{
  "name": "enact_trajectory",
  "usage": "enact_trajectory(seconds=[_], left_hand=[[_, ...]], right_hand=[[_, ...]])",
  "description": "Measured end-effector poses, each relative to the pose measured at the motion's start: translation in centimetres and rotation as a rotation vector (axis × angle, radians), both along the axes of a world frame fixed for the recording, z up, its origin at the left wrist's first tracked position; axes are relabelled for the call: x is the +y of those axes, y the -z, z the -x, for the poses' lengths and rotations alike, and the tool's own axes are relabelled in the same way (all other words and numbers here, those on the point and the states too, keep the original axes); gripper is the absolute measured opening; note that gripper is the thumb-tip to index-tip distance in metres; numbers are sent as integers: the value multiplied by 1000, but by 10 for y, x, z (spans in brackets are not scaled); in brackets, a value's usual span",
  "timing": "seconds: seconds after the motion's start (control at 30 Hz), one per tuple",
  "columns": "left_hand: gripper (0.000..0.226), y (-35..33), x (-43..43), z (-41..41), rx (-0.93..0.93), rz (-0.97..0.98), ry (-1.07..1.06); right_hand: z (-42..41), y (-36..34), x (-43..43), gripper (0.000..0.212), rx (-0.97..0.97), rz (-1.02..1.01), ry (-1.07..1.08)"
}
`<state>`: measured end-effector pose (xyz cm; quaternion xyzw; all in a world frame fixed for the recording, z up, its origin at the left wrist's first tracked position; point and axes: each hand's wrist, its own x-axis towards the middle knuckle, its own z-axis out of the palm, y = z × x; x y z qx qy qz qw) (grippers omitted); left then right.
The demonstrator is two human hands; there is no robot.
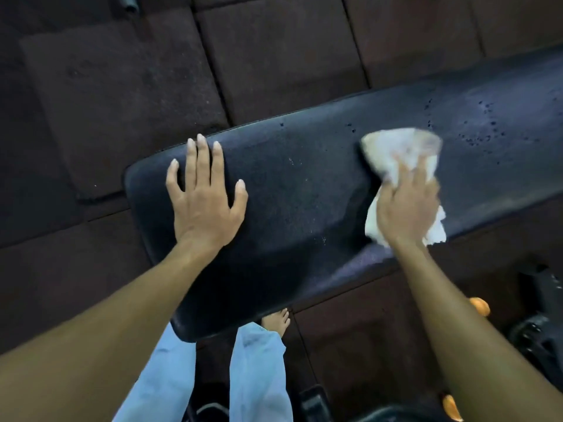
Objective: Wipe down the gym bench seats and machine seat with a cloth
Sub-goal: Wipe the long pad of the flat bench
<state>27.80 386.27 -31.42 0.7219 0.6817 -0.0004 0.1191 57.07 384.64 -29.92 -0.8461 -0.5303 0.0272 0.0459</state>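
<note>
A long black padded gym bench runs from lower left to upper right across the view. My left hand lies flat on its near end, fingers spread and straight. My right hand presses a crumpled white cloth onto the middle of the pad; the hand and cloth are motion-blurred. Dark wet spots dot the pad beyond the cloth, toward the upper right.
Dark reddish rubber floor tiles surround the bench. My bare foot and light blue trouser legs stand below the bench's near edge. Black machine parts with orange pieces sit at the lower right.
</note>
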Motion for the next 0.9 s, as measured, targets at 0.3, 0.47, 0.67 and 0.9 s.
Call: enact_trajectory(seconds=[0.3, 0.47, 0.67, 0.9], left_hand=[[66, -2, 3, -3, 0, -12, -13], [65, -1, 3, -4, 0, -29, -18], [67, -1, 5, -4, 19, -55, -12], [66, 1, 2, -3, 7, -83, -5]], right_hand=[[96, 2, 21, 48, 97, -64, -577], [-14, 2, 11, 45, -41, 29, -467], [45, 2, 121, 43, 117, -24, 156], [67, 6, 7, 41, 102, -83, -728]])
